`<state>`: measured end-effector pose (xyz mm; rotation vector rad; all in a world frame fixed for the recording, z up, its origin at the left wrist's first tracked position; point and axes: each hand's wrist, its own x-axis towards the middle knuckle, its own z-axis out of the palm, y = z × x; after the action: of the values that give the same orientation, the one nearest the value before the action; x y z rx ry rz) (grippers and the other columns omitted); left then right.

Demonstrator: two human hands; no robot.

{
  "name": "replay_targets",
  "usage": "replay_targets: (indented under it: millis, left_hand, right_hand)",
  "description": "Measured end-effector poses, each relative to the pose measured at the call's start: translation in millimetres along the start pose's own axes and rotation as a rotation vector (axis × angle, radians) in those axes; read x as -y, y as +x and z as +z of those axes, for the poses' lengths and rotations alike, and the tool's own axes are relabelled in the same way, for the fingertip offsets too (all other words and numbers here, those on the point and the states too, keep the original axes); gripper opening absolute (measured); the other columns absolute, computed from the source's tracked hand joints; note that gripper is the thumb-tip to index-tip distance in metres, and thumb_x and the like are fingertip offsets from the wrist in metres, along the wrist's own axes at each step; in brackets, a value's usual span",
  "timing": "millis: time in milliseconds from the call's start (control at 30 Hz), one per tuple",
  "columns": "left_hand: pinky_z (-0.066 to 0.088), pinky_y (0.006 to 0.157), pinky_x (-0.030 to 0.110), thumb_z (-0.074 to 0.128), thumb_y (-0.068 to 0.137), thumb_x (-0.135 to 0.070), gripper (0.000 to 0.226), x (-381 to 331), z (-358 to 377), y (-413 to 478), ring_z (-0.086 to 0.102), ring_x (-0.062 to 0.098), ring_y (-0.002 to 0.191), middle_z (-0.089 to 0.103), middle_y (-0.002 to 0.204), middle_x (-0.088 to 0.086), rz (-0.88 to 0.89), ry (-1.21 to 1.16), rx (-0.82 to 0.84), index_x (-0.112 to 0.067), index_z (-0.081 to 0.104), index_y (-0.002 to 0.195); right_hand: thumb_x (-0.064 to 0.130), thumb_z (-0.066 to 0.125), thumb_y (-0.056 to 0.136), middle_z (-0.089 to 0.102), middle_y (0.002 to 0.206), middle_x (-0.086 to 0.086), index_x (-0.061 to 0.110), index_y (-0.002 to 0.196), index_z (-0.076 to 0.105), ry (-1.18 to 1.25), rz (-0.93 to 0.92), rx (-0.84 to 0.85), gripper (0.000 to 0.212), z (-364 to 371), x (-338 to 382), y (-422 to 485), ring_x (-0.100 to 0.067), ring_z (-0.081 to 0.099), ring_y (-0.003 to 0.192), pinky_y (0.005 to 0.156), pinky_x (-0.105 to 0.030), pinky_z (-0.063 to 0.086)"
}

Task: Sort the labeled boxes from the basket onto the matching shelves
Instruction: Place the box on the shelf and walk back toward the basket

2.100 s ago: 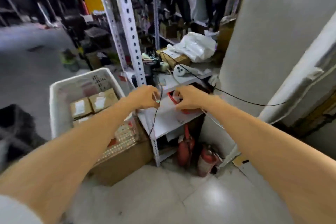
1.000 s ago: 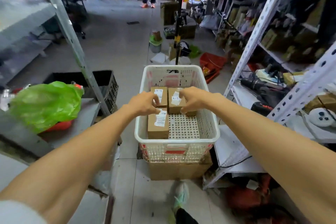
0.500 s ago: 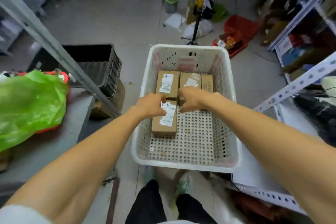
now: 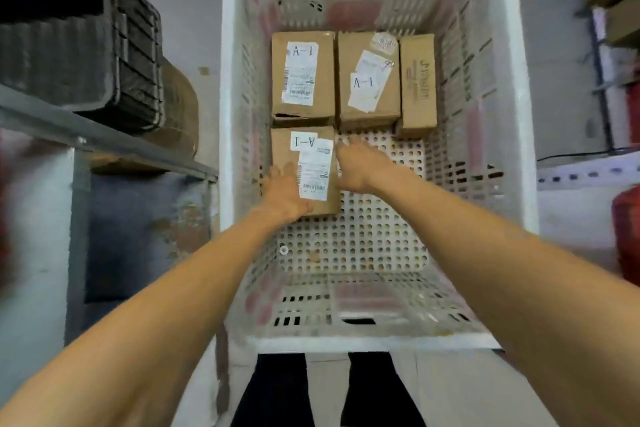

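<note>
Where the white perforated basket (image 4: 374, 343) fills the middle of the view, four cardboard boxes are seen on its floor, all in the far half. Three are lined up side by side near the far wall. A far-left box (image 4: 303, 76) is labelled A-1, and a middle box (image 4: 369, 76) carries an A-1 label that reads upside down. A narrow box (image 4: 417, 83) is turned on its side, its printing too blurred to be read. Just in front of the far-left box and touching it, a near box (image 4: 308, 166) is laid flat, its A-1 label also upside down.

The near box is taken between the two hands, which are kept apart by its width. The left hand (image 4: 285, 194) is laid over its near left corner, and the right hand (image 4: 358, 166) is set against its right edge with the fingers pointed toward the far wall. The fingers of both hands seem straight rather than curled, though blur leaves this uncertain. That corner of the box is hidden under the left hand.

The basket's far rim is cut off by the top of the frame. To its left, a black crate (image 4: 79, 38) is stood on a grey metal shelf (image 4: 104, 139); only part of it is in frame and its contents are not shown. At the right edge a red object (image 4: 628, 236) is cropped and smeared beyond naming. Below the near rim, two dark trouser legs (image 4: 277, 392) are seen.
</note>
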<state>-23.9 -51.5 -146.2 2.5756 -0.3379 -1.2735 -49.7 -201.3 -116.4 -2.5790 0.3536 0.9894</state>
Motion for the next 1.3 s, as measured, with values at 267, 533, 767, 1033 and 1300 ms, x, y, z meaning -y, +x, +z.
replay_targets:
  millis: [267, 533, 767, 1033, 1300]
  left_hand:
    - [0.025, 0.111, 0.035, 0.076, 0.074, -0.015, 0.107, 10, 46, 62, 0.023, 0.036, 0.134, 0.014, 0.146, 0.017, -0.174, -0.190, -0.233, 0.003, 0.002, 0.148]
    - [0.028, 0.111, 0.047, 0.089, 0.058, -0.032, 0.136, -7, 72, 77, 0.020, 0.030, 0.132, 0.012, 0.145, 0.010, 0.051, 0.051, -0.115, -0.013, -0.009, 0.150]
    - [0.026, 0.111, 0.048, 0.079, 0.073, -0.013, 0.118, -34, 102, 69, 0.023, 0.033, 0.135, 0.019, 0.149, 0.012, 0.216, 0.253, -0.264, -0.036, -0.009, 0.150]
    - [0.038, 0.099, 0.043, 0.073, 0.083, -0.028, 0.099, -29, 99, 63, 0.026, 0.037, 0.134, 0.012, 0.150, 0.018, -0.512, -0.553, -0.217, -0.008, 0.001, 0.149]
    - [0.044, 0.103, 0.044, 0.083, 0.072, -0.028, 0.101, -16, 129, 56, 0.047, 0.033, 0.125, 0.040, 0.141, 0.018, -0.671, -1.090, -0.117, -0.007, 0.014, 0.143]
  right_hand:
    - [0.029, 0.078, 0.078, 0.030, 0.143, -0.026, 0.008, 0.151, 0.000, 0.438, 0.186, -0.088, 0.108, 89, -14, 81, -0.041, 0.037, 0.128, 0.099, -0.044, 0.039]
    - [0.032, 0.090, 0.062, 0.026, 0.145, -0.023, 0.018, 0.150, 0.000, 0.582, 0.407, -0.181, 0.128, 94, -47, 73, -0.041, 0.038, 0.128, 0.088, -0.040, 0.042]
    - [0.048, 0.085, 0.063, -0.019, 0.157, -0.020, 0.030, 0.150, -0.019, 0.025, 0.178, -0.092, 0.137, 81, -110, 39, -0.040, -0.004, 0.146, 0.117, -0.053, 0.018]
    - [0.070, 0.067, 0.070, 0.037, 0.132, -0.023, 0.012, 0.135, 0.029, 0.066, 0.459, -0.004, 0.095, 95, -96, 34, -0.040, 0.043, 0.119, 0.091, -0.045, 0.049]
    - [0.047, 0.035, 0.099, 0.043, 0.135, -0.025, 0.006, 0.140, 0.026, 0.416, 0.428, -0.046, 0.059, 131, -83, 33, -0.040, 0.044, 0.122, 0.095, -0.046, 0.040]
